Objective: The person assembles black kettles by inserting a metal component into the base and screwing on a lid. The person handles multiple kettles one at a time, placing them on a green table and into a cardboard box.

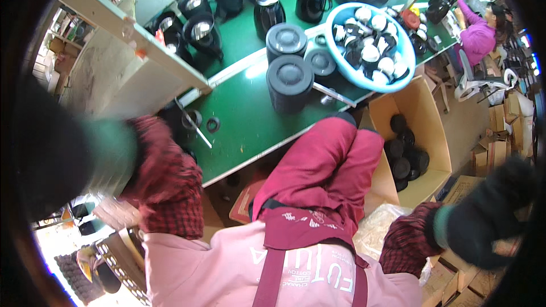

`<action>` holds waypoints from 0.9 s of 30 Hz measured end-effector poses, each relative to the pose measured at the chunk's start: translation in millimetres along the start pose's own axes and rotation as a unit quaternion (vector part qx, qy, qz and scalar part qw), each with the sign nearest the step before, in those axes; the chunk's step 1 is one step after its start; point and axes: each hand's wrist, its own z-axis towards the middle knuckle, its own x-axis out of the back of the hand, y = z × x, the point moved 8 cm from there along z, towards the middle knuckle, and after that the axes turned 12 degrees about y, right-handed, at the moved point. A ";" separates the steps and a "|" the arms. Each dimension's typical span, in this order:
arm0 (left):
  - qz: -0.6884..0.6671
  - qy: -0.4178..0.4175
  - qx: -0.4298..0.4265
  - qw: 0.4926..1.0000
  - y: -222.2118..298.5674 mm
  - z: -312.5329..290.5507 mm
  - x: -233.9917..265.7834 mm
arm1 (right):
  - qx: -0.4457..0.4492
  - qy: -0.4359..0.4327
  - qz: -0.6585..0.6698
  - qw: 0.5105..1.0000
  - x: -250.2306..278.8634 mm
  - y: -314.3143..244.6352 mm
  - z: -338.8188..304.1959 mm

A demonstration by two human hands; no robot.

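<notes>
A green table (244, 116) carries black kettles (267, 11), round bases (290, 82) and a blue basin (398, 82).

The near edge of the green desk (250, 119) is left bare; its middle is blocked by two black cylinders (289, 65), its far right corner by a blue basin (398, 82).

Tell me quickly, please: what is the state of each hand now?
Left hand: gloved, raised at the picture's left edge, blurred; cannot tell.
Right hand: dark glove, raised at the right side, nothing visibly held; cannot tell.
</notes>
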 end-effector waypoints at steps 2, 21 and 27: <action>0.057 0.028 0.119 0.991 -103.9 -39.5 -30.5 | 0.157 0.193 -0.345 0.905 105.1 14.7 -28.1; 0.219 -0.134 0.324 0.910 -247.2 -242.9 -15.6 | -0.044 0.064 -0.812 0.579 244.5 185.1 -137.9; -0.006 -0.296 0.273 0.915 -65.8 -167.9 17.9 | 0.065 -0.075 -0.787 0.609 172.2 211.8 -63.8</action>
